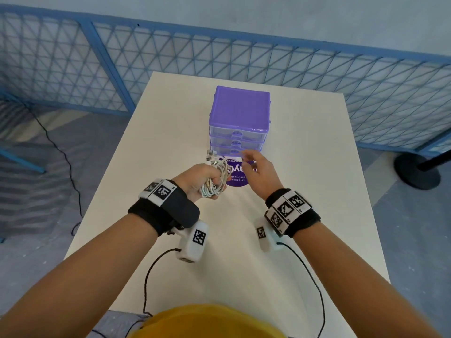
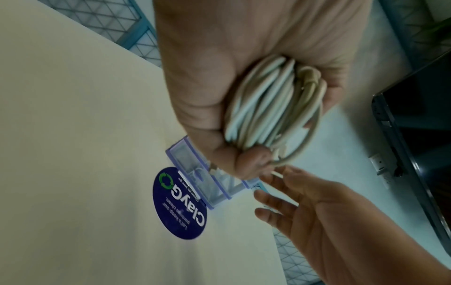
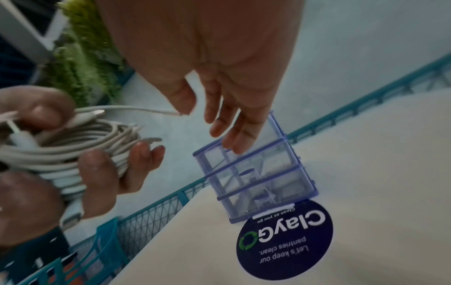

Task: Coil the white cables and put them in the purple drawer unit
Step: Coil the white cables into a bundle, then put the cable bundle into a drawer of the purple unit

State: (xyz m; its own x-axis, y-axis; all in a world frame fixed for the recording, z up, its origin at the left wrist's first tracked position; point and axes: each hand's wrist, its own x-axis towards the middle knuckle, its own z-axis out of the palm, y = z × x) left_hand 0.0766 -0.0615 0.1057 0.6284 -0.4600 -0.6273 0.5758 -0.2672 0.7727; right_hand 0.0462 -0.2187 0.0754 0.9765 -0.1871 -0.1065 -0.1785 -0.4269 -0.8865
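My left hand (image 1: 207,185) grips a coil of white cables (image 1: 217,175) above the table, just in front of the purple drawer unit (image 1: 240,118). In the left wrist view the coil (image 2: 268,108) is bunched in my fist. One loose cable end (image 3: 156,110) sticks out toward my right thumb. My right hand (image 1: 246,159) hovers with relaxed, spread fingers (image 3: 231,125) beside the coil and in front of the unit's three clear drawers (image 3: 256,173), whose fronts look flush. It holds nothing.
A round dark-purple sticker (image 1: 238,178) lies on the white table (image 1: 305,191) at the unit's foot, under my hands. A blue mesh fence (image 1: 268,59) runs behind the table. A black stand base (image 1: 417,170) sits on the floor at right.
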